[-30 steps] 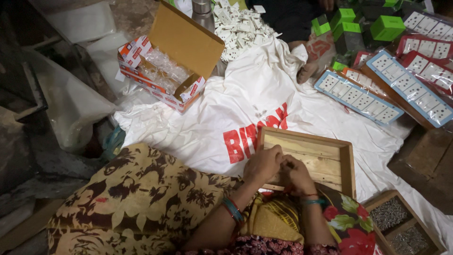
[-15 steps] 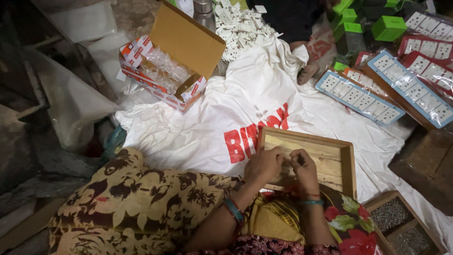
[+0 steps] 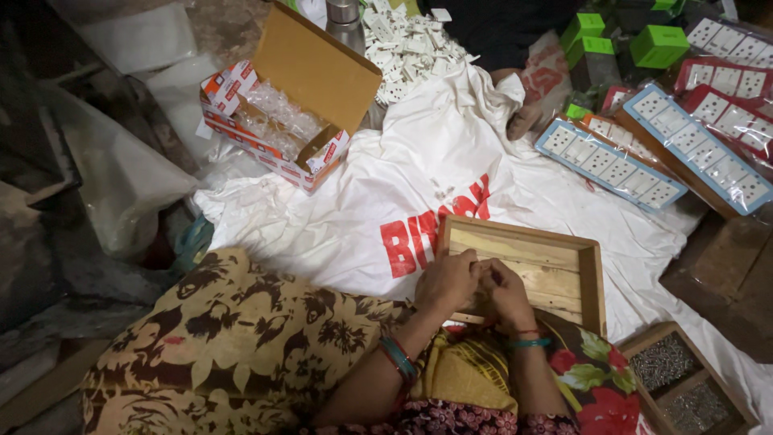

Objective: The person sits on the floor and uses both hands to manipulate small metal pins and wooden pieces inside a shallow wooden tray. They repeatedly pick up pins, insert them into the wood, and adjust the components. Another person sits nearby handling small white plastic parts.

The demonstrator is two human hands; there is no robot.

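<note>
A shallow wooden tray [image 3: 564, 262] lies on a white cloth with red lettering [image 3: 378, 217], just in front of my lap. Both my hands are held together over the tray's near left part. My left hand [image 3: 447, 282] has its fingers curled, pinching something small that I cannot make out. My right hand [image 3: 506, 292] touches it, fingers also closed around a small hidden piece. Bangles circle both wrists.
An open cardboard box [image 3: 282, 113] of plastic-wrapped parts stands at the back left. A heap of small white parts [image 3: 407, 44] lies behind. Blue and red cards of white switches [image 3: 612, 165] and green boxes [image 3: 656, 44] sit at right. A divided wooden box of screws [image 3: 676, 383] is near right. Another person's hand [image 3: 523, 121] rests on the cloth.
My hands have stayed together over the tray, with only slight finger movement. The other person's hand at the back has shifted a little.
</note>
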